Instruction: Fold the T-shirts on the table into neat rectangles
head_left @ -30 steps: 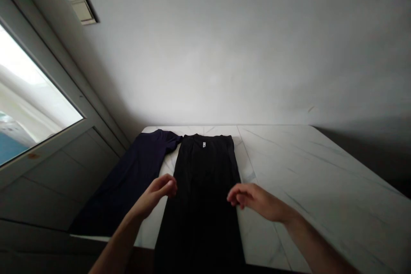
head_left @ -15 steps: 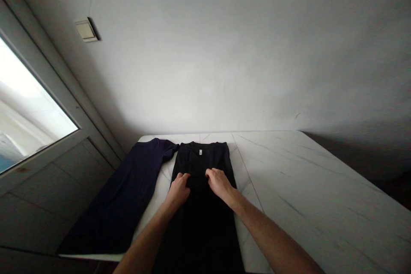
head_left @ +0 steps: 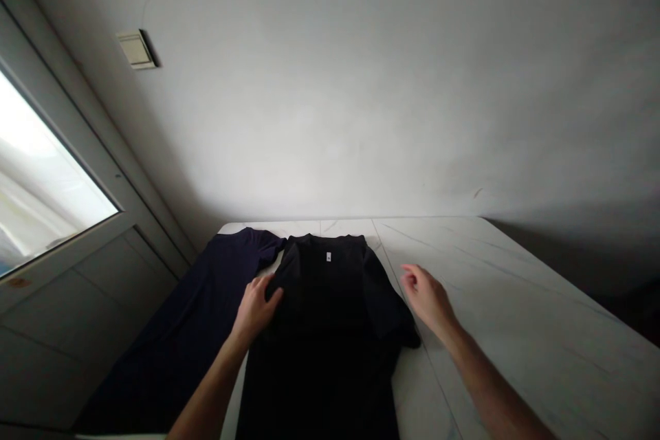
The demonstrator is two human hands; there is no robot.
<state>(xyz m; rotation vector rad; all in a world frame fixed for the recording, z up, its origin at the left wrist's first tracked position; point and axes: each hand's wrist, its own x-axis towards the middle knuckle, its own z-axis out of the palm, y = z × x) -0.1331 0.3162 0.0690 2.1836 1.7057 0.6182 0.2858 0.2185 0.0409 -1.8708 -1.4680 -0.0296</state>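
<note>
A black T-shirt [head_left: 327,309] lies on the white marble-patterned table [head_left: 495,289], with a small white label [head_left: 328,257] below its collar. Its right-hand sleeve [head_left: 389,309] is spread outward. My left hand [head_left: 256,306] is at the shirt's left edge by the sleeve, thumb apart from the fingers, and covers part of the cloth there. To the right of the shirt, my right hand [head_left: 427,295] hovers over the table, fingers loosely curled and holding nothing. A dark navy T-shirt [head_left: 190,316] lies on the left, partly behind my left arm.
The grey-white wall [head_left: 330,96] rises straight behind the table. A door [head_left: 93,275] with a bright glass pane is on the left, near the navy shirt. A light switch [head_left: 137,49] sits on the wall at upper left.
Both hands have moved apart from the middle of the black T-shirt, toward its sides. The right-hand sleeve has come outward, and my right hand is off the cloth.
</note>
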